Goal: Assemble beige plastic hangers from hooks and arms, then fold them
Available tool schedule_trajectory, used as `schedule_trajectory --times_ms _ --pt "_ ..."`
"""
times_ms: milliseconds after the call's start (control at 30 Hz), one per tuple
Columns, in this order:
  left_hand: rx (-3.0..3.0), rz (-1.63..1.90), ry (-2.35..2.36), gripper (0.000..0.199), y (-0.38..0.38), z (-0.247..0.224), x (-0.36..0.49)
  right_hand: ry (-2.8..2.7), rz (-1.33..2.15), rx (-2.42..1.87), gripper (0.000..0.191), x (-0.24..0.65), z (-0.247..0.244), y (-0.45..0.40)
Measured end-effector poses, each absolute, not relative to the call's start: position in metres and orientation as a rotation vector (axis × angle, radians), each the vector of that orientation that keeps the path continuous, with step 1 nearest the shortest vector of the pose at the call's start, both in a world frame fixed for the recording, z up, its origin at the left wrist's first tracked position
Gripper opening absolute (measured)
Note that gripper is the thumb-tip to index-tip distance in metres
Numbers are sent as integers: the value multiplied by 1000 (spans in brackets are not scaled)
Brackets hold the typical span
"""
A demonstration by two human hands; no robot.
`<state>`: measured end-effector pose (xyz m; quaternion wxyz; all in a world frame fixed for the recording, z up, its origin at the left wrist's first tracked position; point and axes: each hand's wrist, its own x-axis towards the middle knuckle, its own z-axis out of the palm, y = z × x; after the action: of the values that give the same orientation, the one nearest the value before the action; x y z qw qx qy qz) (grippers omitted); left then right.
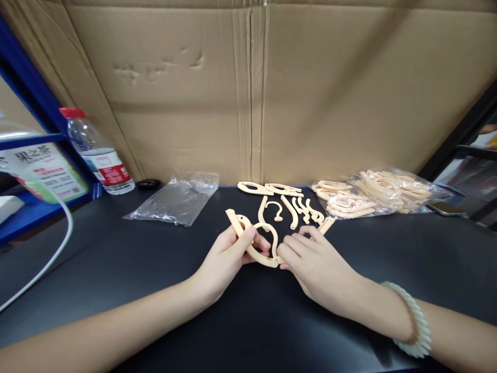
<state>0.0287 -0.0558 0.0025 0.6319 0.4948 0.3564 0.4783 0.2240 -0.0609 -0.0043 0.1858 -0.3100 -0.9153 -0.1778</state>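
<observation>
Between my hands, above the dark table, is a beige plastic folding clothes hanger (pixel 264 258) with a curved hook. My left hand (pixel 229 251) is closed on one arm of it, thumb on top near the hook. My right hand (pixel 310 259) wraps round the other arm, whose end sticks out past the fingers; the joint by the right fingertips is partly covered. Just beyond lie loose beige pieces: a small hook (pixel 278 210), a curved arm (pixel 289 211) and several short curved parts (pixel 306 210). Two looped beige hangers (pixel 252 187) rest behind them.
Clear plastic bags of beige hanger parts (pixel 388 191) lie at the back right, near a phone (pixel 446 208). A flattened clear bag (pixel 178 199) lies at the back left, by a water bottle (pixel 103 155). A white cable (pixel 64 243) runs along the left; cardboard (pixel 186 93) stands behind.
</observation>
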Motion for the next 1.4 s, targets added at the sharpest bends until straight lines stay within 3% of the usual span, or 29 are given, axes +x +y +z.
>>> schedule_trajectory --times_ms 433,633,733,1233,1400 --pt "908 1119 885 20 -55 11 26 -2534 -639 -588 32 232 12 -57" --pt "866 1143 888 19 -52 14 25 -2419 -230 -659 9 259 18 -31" --pt "880 1137 892 19 -53 14 25 -2389 -217 -766 18 272 16 -15" --pt "912 1126 859 22 -52 10 24 -2430 -152 -742 20 262 -4 2" --pt "932 1125 870 23 -52 10 25 -2508 -277 -782 22 256 -4 7"
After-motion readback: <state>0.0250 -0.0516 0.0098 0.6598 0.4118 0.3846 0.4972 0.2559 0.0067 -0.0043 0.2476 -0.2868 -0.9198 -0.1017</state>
